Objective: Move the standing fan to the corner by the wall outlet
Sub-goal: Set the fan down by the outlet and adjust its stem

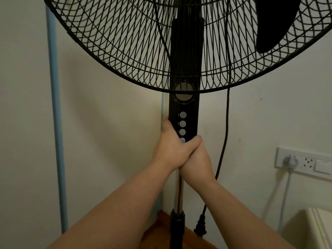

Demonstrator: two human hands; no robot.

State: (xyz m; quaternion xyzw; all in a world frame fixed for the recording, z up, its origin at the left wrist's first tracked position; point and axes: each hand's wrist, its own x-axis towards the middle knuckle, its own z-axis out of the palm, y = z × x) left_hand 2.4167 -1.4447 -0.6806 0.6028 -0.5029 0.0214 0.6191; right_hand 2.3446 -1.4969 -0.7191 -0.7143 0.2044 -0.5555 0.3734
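The black standing fan (pixel 184 97) fills the view, its wire cage spread across the top and its control column running down the middle with a timer dial and several round buttons. My left hand (pixel 172 148) is wrapped round the column's lower end, thumb across the lowest button. My right hand (pixel 197 164) grips just beneath it, where the chrome pole (pixel 178 193) starts. The fan stands in the room's corner. A white wall outlet strip (pixel 303 162) is on the right wall. The fan's own black cord (pixel 224 141) hangs loose, its plug (pixel 200 227) dangling near the floor.
A grey plug with a white cable (pixel 290 161) occupies the outlet's left socket. A pale blue pipe (pixel 55 123) runs down the left wall. A cream-coloured object (pixel 316 229) stands low on the right under the outlet. Wooden floor (pixel 159 229) shows in the corner.
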